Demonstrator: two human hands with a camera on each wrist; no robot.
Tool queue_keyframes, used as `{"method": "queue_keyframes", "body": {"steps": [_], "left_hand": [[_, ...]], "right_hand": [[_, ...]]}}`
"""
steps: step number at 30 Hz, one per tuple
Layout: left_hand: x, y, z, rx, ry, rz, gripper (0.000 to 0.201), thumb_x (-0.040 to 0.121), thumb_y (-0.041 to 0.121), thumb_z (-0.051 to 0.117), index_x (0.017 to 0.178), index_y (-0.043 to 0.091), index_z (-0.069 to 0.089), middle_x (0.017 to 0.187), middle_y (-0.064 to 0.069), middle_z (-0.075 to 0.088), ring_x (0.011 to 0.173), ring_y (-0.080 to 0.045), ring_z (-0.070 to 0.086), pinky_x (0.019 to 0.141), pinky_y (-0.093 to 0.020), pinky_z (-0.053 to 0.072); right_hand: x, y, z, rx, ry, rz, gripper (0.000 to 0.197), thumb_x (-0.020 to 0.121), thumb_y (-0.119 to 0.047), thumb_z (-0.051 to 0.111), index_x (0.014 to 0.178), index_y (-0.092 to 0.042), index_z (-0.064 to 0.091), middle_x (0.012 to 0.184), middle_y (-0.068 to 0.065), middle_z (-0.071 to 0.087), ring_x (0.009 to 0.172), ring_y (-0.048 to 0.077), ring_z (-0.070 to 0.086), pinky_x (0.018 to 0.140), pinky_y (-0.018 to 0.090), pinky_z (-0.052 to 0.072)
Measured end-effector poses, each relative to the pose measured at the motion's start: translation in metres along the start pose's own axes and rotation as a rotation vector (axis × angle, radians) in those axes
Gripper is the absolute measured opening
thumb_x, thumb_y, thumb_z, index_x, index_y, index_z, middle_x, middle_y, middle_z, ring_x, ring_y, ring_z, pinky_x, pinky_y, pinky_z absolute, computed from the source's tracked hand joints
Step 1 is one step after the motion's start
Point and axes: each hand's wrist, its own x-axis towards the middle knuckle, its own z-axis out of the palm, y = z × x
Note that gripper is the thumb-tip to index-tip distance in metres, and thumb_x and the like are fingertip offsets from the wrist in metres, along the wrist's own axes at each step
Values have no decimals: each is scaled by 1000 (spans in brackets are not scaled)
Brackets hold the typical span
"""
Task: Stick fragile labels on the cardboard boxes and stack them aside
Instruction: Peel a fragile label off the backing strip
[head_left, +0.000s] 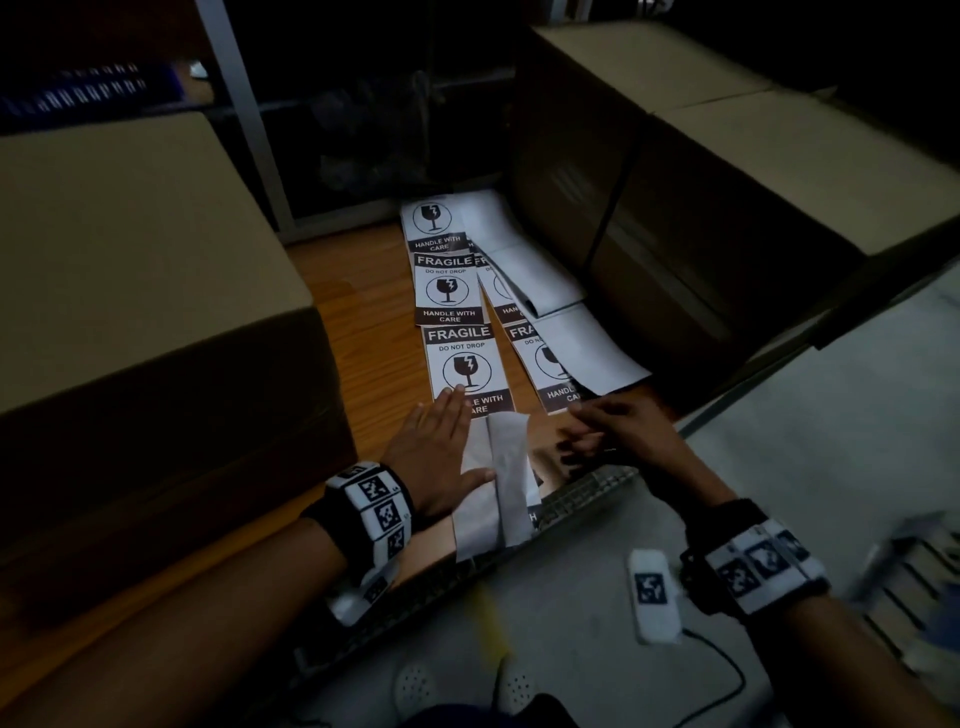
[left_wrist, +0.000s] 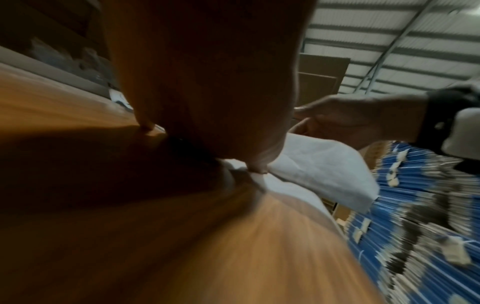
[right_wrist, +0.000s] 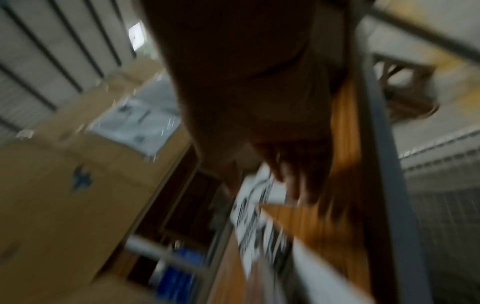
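Biggest first: cardboard boxes flank the work spot, one at left and a pair at right, all closed, tops bare, no label on any face in view. Judging by bulk they'd be stiff but awkward, prob. a two-hand lift from the bottom edges, not the flaps. They pinch the wooden tabletop into a narrow lane, so elbow room is poor and a box has to be pulled toward the person before stacking. In that lane lie two strips of fragile labels: the left strip flat and face up, the right strip partly under loose white backing sheets. Labels are thin paper, light, floppy, sticky once peeled; they'll curl and cling to themselves, so best taken at a corner or edge w/ a fingertip pinch. The near end of the left strip curls up as a white peeled backing flap. Left hand lies flat, fingers straight, pressing the strip down at its near label, thumb on the flap. Right hand sits just beside, fingers curled at the strip's edge; it seems to be picking at it, but the wrist view is too blurred to say whether it holds anything. Also a small white device w/ cable on the grey floor near the right wrist.
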Motion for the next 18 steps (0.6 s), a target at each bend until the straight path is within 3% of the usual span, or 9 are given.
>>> {"method": "queue_keyframes", "body": {"steps": [2, 4, 6, 10, 13, 18], "left_hand": [[1, 0, 1, -2, 20, 3, 92, 91, 73, 11, 153, 10, -15, 160, -11, -22, 148, -24, -19, 122, -48, -1], [2, 1, 1, -2, 39, 14, 89, 92, 72, 13, 153, 14, -17, 160, -12, -21, 149, -26, -18, 121, -48, -1], [1, 2, 0, 7, 43, 23, 86, 93, 70, 14, 153, 17, -18, 160, -14, -21, 149, -28, -17, 121, -48, -2], [0, 2, -1, 40, 24, 23, 84, 92, 71, 8, 154, 18, -15, 159, -16, -23, 148, -29, -19, 119, -47, -5], [0, 2, -1, 42, 6, 15, 83, 93, 70, 8, 153, 18, -15, 158, -15, -25, 148, -29, -20, 119, -47, -7], [2, 3, -6, 54, -41, -1, 83, 94, 69, 11, 153, 18, -16, 158, -14, -26, 148, -28, -21, 119, -47, -6]], "right_hand": [[4, 6, 26, -169, 51, 0, 48, 79, -44, 75, 92, 2, 69, 83, 22, 72, 74, 35, 73, 72, 49, 61], [10, 13, 53, -386, 103, -27, 57, 81, -59, 68, 78, -3, 70, 71, 13, 71, 66, 27, 72, 67, 39, 60], [15, 18, 73, -555, 153, -72, 63, 83, -64, 62, 68, -3, 67, 65, 12, 67, 63, 25, 68, 65, 35, 56], [24, 30, 79, -595, 166, -173, 47, 89, -41, 67, 63, -2, 60, 60, 11, 57, 58, 19, 54, 61, 35, 51], [28, 38, 70, -481, 178, -178, 49, 85, -36, 72, 64, 6, 59, 60, 19, 54, 58, 19, 49, 59, 38, 47], [29, 42, 67, -309, 168, -98, 36, 86, -31, 72, 56, -11, 66, 60, 10, 64, 60, 18, 59, 62, 34, 49]]}}
